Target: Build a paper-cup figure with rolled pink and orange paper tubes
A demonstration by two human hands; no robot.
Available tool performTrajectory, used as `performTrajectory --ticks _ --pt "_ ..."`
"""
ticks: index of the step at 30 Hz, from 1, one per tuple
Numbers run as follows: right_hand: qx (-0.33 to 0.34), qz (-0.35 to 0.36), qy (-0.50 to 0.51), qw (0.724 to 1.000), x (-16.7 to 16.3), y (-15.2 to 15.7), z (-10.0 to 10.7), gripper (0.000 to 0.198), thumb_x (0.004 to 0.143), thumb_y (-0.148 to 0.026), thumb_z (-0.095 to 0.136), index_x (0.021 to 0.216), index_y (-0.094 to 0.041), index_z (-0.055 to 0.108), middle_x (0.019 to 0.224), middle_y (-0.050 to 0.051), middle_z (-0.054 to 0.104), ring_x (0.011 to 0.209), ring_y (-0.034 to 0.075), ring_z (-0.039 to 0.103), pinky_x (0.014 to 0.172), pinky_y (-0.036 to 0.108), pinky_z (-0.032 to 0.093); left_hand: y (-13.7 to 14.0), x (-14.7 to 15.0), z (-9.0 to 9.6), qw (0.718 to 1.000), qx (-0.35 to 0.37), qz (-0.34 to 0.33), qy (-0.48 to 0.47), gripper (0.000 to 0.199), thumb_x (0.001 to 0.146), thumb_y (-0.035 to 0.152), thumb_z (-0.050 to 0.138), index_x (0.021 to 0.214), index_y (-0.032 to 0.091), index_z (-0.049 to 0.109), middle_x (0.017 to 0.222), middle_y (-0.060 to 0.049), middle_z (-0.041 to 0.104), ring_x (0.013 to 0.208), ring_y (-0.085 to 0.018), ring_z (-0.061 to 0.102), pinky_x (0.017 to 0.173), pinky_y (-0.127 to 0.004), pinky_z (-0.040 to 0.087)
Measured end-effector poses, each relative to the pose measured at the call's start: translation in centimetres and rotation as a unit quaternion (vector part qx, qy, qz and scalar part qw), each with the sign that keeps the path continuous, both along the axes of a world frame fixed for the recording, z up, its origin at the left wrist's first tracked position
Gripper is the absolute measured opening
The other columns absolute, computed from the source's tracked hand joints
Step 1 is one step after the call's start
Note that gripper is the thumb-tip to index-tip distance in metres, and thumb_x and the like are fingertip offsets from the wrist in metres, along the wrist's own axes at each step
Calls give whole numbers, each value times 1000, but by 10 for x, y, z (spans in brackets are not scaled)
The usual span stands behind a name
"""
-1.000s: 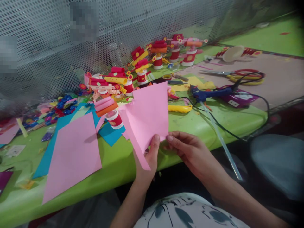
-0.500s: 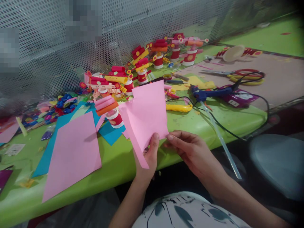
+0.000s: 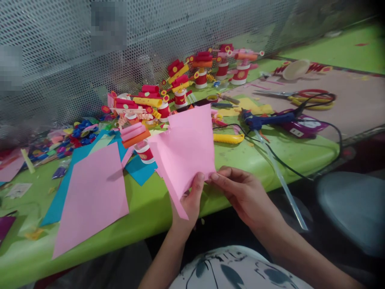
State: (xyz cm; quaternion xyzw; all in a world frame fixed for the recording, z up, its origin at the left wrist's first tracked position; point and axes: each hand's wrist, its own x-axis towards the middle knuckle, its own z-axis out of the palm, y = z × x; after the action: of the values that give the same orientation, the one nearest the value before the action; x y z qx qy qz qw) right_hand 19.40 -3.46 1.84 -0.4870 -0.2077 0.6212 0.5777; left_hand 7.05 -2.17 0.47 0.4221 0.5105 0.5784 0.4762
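Fingers (image 3: pixel 197 184) of both hands (image 3: pixel 187 204) (image 3: pixel 245 192) pinch pink paper (image 3: pixel 191 148); label (image 3: pixel 296 132) on purple pack (image 3: pixel 308 131) illegible

I have the creased pink paper sheet (image 3: pixel 192 148) over the front edge of the green worktop (image 3: pixel 153 218). Left of the sheet lies a flat pink paper rectangle (image 3: pixel 93 200), behind it stand red-and-white cup figures (image 3: pixel 180 96), and right of it lies the blue plastic glue gun (image 3: pixel 270 119).

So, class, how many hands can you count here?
2. The left hand grips the bent pink sheet near its bottom edge; the right hand pinches its lower right corner. Others could be hidden behind the mesh panel.
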Motion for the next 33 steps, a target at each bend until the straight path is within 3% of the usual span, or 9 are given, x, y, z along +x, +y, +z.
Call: performTrajectory --ticks 11,15,18,21,24,27,33 --pt "24 -8 25 999 -2 1 3 36 50 -34 100 60 -23 67 63 -4 63 61 10 54 57 23 43 2 0 -4 1000 -11 8 -20 51 76 54 82 113 21 74 113 -9 78 120 -30 69 98 -40 62" --pt "32 16 7 999 1 -1 1 32 56 -34 98 65 -23 69 64 -4 61 61 9 51 56 23 41 1 0 0 999 -44 19 -10 43 74 57 81 89 17 75 101 -12 79 110 -30 73 98 -43 61" --pt "41 19 14 999 5 -3 -3 30 67 -45 91 80 -23 76 71 -2 63 67 10 56 62 22 46 1 0 0 998 -59 36 -7 43 72 58 82 72 17 70 88 -12 78 104 -30 75 97 -41 61" --pt "29 8 45 999 8 -4 -6 39 74 -58 83 87 -21 79 72 -1 61 71 12 60 70 24 52 2 0 -3 998 -34 43 -19 42 71 58 83 77 18 71 89 -11 78 104 -30 74 95 -40 62" --pt "22 -15 53 998 8 -3 -8 32 73 -51 86 78 -21 75 69 -3 57 63 9 55 70 25 55 3 -1 -6 999 -27 35 -18 38 74 54 83 80 19 72 95 -11 78 104 -28 74 96 -40 61" --pt "30 5 36 999 6 -3 -7 30 73 -48 87 81 -22 74 69 -4 57 60 7 53 69 25 56 2 -1 -4 997 -46 39 -37 41 71 55 85 84 17 74 100 -11 79 106 -28 74 97 -39 60" --pt "26 15 -29 999 1 -1 -5 35 57 -40 97 73 -21 72 78 -1 68 70 11 62 69 24 56 1 -1 -3 995 -87 -1 -58 51 67 58 86 92 15 78 106 -14 79 107 -31 74 99 -43 59"
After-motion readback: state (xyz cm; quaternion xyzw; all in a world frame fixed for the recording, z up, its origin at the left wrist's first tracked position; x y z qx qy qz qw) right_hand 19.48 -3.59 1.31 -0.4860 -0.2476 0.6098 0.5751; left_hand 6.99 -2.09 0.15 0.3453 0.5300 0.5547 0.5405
